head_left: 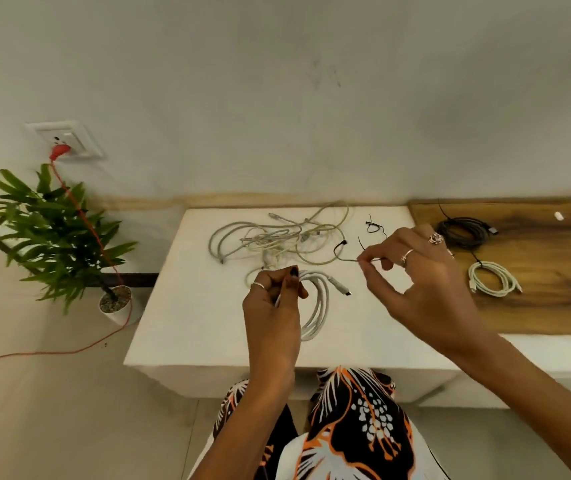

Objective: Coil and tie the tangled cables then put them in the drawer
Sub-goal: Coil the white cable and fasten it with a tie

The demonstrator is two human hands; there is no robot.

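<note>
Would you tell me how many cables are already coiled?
3: a white coil gripped by the left hand; a black coil and a tied white coil on the wooden top. Others remain in the tangle.

White table top as landmark. On it: pale grey-green cable tangle, white coil, black tie. Right of it: brown wood-grain board. Left of it: green plant, red plug.

No text, label, brand, number or sign can be read anywhere on the things in view.
</note>
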